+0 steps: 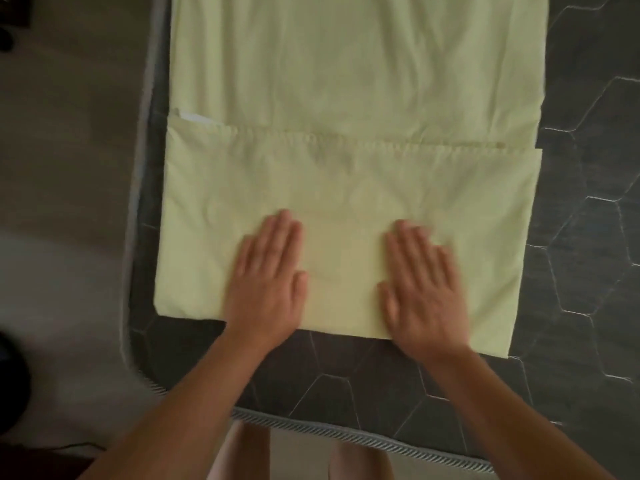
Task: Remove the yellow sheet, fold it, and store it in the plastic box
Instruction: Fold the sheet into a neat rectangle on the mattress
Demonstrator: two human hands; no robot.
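Fold step: left hand (pixel 266 271) and right hand (pixel 424 289), both flat and gripping nothing, press sheet (pixel 346 185) on mattress (pixel 571 237); next likely fold toward 12 o'clock; box unseen.

Left hand (pixel 266 278) and right hand (pixel 424 289) press flat on the folded yellow sheet (pixel 346 174) atop the dark mattress (pixel 571 237).

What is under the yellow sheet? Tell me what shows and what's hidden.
Under the yellow sheet lies the hexagon-patterned mattress, showing along its left, right and near edges. The left hand and right hand press flat on top. Anything beneath the folded layers is covered.
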